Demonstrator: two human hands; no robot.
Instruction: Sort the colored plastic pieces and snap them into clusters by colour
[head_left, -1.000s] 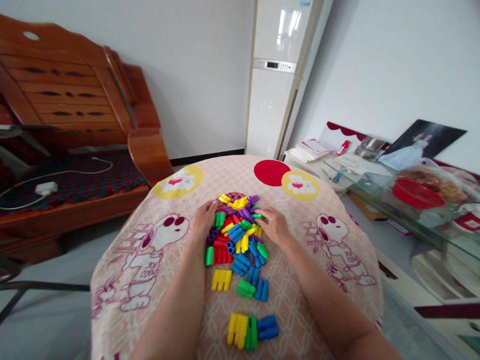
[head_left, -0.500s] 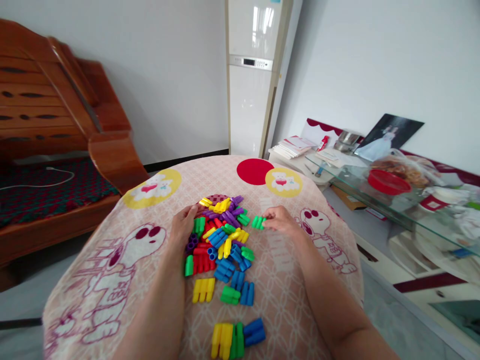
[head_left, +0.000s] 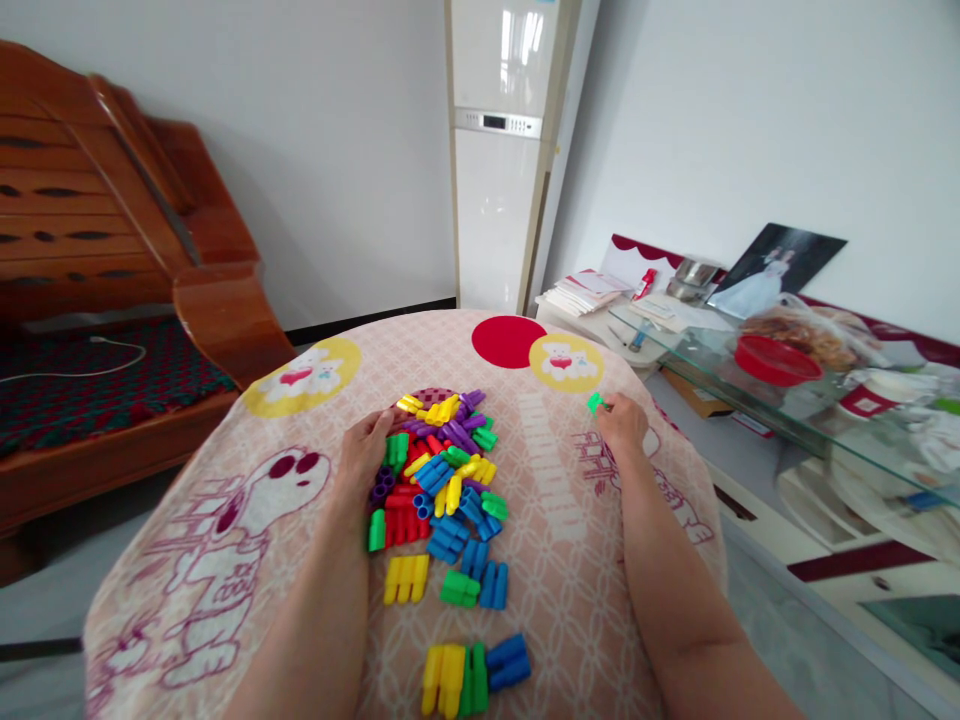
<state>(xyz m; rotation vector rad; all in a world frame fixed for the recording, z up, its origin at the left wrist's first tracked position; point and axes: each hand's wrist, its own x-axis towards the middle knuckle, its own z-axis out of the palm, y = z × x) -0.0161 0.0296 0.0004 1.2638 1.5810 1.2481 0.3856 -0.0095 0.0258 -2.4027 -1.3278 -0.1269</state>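
A heap of plastic building blocks (head_left: 439, 475) in red, blue, yellow, green and purple lies mid-table. Along its left edge rests my left hand (head_left: 366, 440), fingers stretched forward and holding nothing that I can see. Well to the right of the heap, my right hand (head_left: 622, 422) pinches a small green block (head_left: 595, 403) between thumb and fingers. In front of the heap sit a yellow block (head_left: 406, 579), a green block (head_left: 460, 589) and a blue block (head_left: 494, 585). Closer to me is a row of a yellow (head_left: 443, 680), a green (head_left: 474, 678) and a blue block (head_left: 508, 661), side by side.
A patterned cloth covers the round table (head_left: 525, 560). To the right stands a glass-topped cabinet (head_left: 720, 365) with papers, a red bowl (head_left: 777, 360) and bags. At left is a wooden bench (head_left: 217, 310); a tall white appliance (head_left: 495, 220) stands behind.
My right hand has moved right and away from the heap, carrying the green block. My left hand and the other blocks have stayed in place.
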